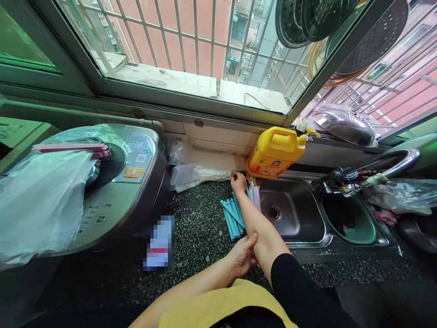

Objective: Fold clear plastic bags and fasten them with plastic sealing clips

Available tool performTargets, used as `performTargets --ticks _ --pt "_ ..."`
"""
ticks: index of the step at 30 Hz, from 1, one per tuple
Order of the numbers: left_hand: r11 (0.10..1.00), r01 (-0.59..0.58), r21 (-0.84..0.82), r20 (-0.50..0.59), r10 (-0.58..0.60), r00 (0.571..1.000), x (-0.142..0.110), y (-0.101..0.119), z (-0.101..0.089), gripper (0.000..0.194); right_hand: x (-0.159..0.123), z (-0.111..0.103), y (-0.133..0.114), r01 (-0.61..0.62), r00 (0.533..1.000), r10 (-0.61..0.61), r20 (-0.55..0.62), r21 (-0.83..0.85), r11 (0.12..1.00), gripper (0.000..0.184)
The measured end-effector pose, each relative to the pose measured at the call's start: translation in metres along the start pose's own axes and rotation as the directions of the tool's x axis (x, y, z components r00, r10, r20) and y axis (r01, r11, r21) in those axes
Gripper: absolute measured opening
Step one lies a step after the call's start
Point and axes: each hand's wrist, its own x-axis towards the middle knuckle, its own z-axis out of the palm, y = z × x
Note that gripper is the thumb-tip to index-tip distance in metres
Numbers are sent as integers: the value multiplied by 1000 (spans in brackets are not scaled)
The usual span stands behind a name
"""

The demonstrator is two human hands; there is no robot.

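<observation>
My right hand reaches far forward over the dark speckled counter. Its fingers are curled at the back wall, beside the yellow jug and a clear plastic bag; what they pinch, if anything, is hidden. Under that forearm lies a bundle of teal sticks, next to the sink's left edge. My left hand is wrapped round my own right forearm, just ahead of the black sleeve.
A steel double sink with a tap lies to the right. A washing machine on the left carries a plastic bag. A blurred object rests on the counter. Metal pans sit and hang by the window.
</observation>
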Motion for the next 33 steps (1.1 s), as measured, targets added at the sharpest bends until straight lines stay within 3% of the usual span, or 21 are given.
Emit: performTargets --ticks 4,9,12,15,18,24,27,30,33 --pt "992 18 -127 105 -5 994 4 2 3 46 -6 4 -4 144 989 -139 53 -101 984 33" --pt "985 33 -167 31 -28 999 5 4 6 46 -3 5 -7 236 970 -223 92 -162 958 13" --pt "989 2 -149 0 -2 1000 4 4 7 48 0 -1 -16 245 969 -239 56 -173 954 16" --pt "989 -56 -138 76 67 995 1 1 7 46 -2 -8 -31 266 963 -269 5 -159 951 16" --pt "995 -48 -90 116 59 992 -4 -4 8 45 -9 -19 -46 348 933 -352 -72 -61 935 11" --pt "995 -94 46 86 90 992 -19 -21 15 55 -21 -58 -64 405 889 -355 -289 138 904 11" --pt "988 -139 64 167 126 978 -27 -29 18 59 -33 -85 -67 394 890 -325 -321 180 901 12" --pt "993 -50 109 319 13 948 -31 -35 12 51 -55 -111 -72 416 882 -332 -335 221 882 13" --pt "984 94 152 371 -145 917 -32 -40 1 37 -86 -132 -83 451 870 -352 -347 269 851 15"
